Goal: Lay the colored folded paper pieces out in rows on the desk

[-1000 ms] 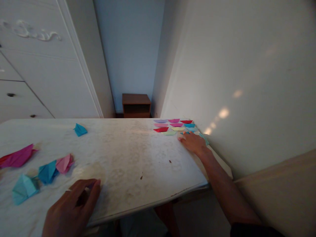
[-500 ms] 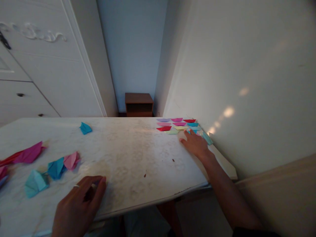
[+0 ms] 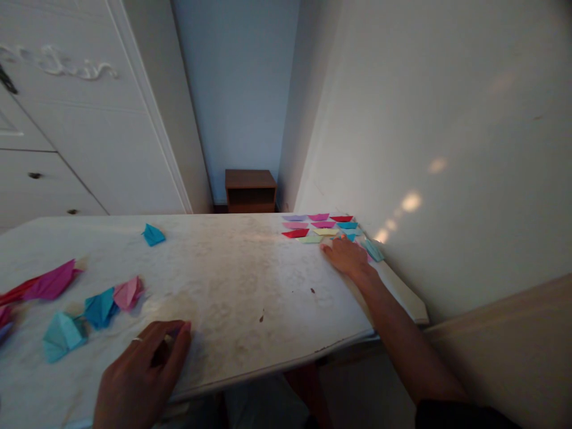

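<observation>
My right hand [image 3: 347,256] reaches to the far right of the table, fingers stretched out and palm down. Its fingertips touch or cover part of a blue folded paper piece [image 3: 349,237] at the near side of several rows of flat folded papers. Among these are a red piece [image 3: 295,233], a pale yellow piece [image 3: 326,232] and a pale green piece [image 3: 310,239]. A teal folded paper [image 3: 373,250] lies just right of the hand. My left hand [image 3: 143,369], wearing a ring, rests on the near table edge with fingers curled and thumb against them; nothing shows inside.
On the left of the white stained table [image 3: 232,280] lie looser folded papers: magenta [image 3: 51,282], light teal [image 3: 64,336], blue [image 3: 100,307], pink [image 3: 128,293], and another blue one [image 3: 154,235] farther back. A wall [image 3: 424,119] borders the right side; a white cabinet [image 3: 89,161] stands behind.
My right hand has drawn its fingers closer together and shifted slightly left over the blue paper. My left hand has stayed in place, and the view has tilted a little.
</observation>
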Available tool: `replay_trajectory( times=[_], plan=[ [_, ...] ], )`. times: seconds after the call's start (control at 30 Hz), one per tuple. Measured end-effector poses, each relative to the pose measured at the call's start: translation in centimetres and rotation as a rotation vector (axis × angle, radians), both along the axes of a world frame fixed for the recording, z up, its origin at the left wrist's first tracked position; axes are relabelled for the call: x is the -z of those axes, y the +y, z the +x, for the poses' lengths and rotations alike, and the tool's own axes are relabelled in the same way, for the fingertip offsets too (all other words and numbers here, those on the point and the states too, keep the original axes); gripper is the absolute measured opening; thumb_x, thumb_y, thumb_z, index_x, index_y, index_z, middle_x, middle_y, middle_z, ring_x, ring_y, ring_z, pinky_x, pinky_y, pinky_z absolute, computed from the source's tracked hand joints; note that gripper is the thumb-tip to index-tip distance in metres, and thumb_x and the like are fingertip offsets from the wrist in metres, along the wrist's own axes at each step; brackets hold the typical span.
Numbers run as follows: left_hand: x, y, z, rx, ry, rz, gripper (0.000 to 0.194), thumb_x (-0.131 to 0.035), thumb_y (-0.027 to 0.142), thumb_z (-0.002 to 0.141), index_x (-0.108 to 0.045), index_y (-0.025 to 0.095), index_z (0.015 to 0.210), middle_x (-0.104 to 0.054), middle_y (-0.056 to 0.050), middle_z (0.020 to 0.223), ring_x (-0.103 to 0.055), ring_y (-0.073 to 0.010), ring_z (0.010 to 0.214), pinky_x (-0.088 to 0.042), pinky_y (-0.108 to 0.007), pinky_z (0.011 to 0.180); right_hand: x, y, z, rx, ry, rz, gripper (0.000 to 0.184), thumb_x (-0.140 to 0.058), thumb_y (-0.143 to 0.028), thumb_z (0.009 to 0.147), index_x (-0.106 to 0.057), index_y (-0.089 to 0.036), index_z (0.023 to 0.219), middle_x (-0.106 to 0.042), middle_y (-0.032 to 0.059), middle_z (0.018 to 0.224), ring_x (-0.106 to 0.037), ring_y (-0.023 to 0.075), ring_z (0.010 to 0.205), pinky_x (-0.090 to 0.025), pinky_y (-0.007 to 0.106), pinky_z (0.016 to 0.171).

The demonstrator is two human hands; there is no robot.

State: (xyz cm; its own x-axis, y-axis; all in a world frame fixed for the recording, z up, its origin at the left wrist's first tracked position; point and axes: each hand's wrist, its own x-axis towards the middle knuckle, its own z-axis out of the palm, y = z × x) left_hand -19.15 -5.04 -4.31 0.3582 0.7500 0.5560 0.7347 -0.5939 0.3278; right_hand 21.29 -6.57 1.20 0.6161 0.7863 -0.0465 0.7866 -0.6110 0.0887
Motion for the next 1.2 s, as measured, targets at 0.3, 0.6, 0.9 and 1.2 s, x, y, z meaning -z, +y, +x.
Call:
replay_trajectory(
  times=[0.3,0.6,0.9,1.2],
  plan=[
    [-0.3,-0.8,0.6,-0.042,-0.055,-0.081,0.031,-0.044,0.047,0.095,-0.060,0.021,0.090,-0.063,-0.002,0.075,-0.058,-0.0145,0.059,-0.043,-0.028,0.059,-0.3,0.0,-0.7,0.024,-0.008,0.009,0.054,-0.036,-0.050,0.096,-0.065,-0.011,0.118,-0.057,0.0193,0.127,-0.058,0.0341,0.112,-0.048,0.044,0.088],
    [-0.4,-0.2,0.1,-0.003,-0.020,-0.071,0.028,-0.050,0.046,0.090,-0.063,0.020,0.088,-0.066,-0.001,0.075,-0.060,-0.0129,0.058,-0.045,-0.025,0.055,-0.3,-0.2,-2.1,-0.082,-0.171,0.128,0.050,-0.041,-0.044,0.094,-0.052,-0.014,0.133,-0.040,0.0172,0.143,-0.064,0.0291,0.098,-0.053,0.039,0.076],
    [-0.6,-0.5,0.6,-0.050,-0.071,-0.084,0.031,-0.049,0.045,0.090,-0.064,0.018,0.084,-0.063,0.000,0.070,-0.057,-0.0119,0.055,-0.044,-0.023,0.057,0.8,-0.6,-6.9,-0.444,0.062,0.246,0.034,-0.038,-0.038,0.097,-0.064,-0.025,0.116,-0.060,0.0046,0.117,-0.063,0.0184,0.094,-0.048,0.028,0.078],
    [-2.4,-1.4,0.7,-0.006,-0.299,-0.315,0.028,-0.049,0.036,0.091,-0.062,0.015,0.076,-0.055,0.000,0.061,-0.049,-0.0096,0.052,-0.038,-0.022,0.052,3.0,-1.8,-10.0,-0.754,0.327,0.320,0.035,-0.037,-0.038,0.097,-0.069,-0.023,0.103,-0.063,0.0026,0.096,-0.062,0.0152,0.084,-0.048,0.027,0.076]
  ],
)
